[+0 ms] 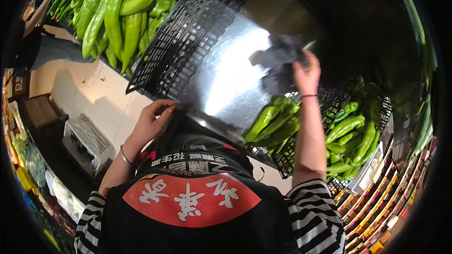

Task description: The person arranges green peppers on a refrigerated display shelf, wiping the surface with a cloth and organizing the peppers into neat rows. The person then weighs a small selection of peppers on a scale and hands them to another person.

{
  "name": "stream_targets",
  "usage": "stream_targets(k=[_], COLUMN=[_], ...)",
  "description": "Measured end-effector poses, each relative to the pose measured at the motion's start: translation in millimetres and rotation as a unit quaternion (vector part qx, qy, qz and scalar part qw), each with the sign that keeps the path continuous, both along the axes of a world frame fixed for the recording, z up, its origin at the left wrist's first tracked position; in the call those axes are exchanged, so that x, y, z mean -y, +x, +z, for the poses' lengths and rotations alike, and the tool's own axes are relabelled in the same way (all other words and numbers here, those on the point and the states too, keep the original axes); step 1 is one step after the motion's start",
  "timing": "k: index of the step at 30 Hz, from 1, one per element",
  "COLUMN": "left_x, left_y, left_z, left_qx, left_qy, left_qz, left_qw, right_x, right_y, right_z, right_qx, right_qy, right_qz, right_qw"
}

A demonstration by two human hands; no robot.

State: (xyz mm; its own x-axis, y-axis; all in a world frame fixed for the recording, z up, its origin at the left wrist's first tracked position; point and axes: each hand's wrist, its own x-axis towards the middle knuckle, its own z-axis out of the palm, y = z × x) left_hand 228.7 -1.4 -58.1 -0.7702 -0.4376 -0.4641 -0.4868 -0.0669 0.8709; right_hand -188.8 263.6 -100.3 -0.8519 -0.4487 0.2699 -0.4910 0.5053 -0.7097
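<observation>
My right hand (306, 72) grips a dark grey cloth (280, 60), blurred, over a shiny metal display surface (226, 74). My left hand (157, 118) is at the metal surface's near edge, thumb against the bent forefinger; whether something small is between them I cannot tell. Several long green peppers (275, 123) lie on the metal surface below the cloth, left of my right forearm. To the left of the bare metal stands a black plastic lattice divider (183, 42).
More green peppers (116, 14) are heaped beyond the divider, and others (353, 141) lie right of my forearm. A white plastic crate (86, 144) stands on the floor at left. Packaged goods (374, 211) line shelves at lower right. Another person's arm (40, 10) shows at upper left.
</observation>
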Motion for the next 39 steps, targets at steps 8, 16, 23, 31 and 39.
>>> stream_targets(k=[8,16,23,31,39], left_x=[-17,5,63,88,85], left_y=[40,49,67,88,79], left_z=[0,-9,-19,-34,-24], left_qx=[0.048,-0.001,-0.019,-0.015,0.000], left_qy=[-0.001,0.042,0.033,0.058,0.042], left_qz=[0.000,-0.078,-0.118,-0.158,-0.194], left_qw=[0.999,0.996,0.992,0.986,0.980], right_x=[68,61,9,-91,-27], right_y=[-14,205,218,272,282], right_z=[-33,-26,-40,110,145], right_qx=[0.164,0.007,0.635,0.583,0.287], right_qy=[0.391,0.329,0.221,0.465,0.222], right_qz=[-0.172,0.138,0.081,0.266,0.125], right_qw=[0.889,0.934,0.736,0.611,0.923])
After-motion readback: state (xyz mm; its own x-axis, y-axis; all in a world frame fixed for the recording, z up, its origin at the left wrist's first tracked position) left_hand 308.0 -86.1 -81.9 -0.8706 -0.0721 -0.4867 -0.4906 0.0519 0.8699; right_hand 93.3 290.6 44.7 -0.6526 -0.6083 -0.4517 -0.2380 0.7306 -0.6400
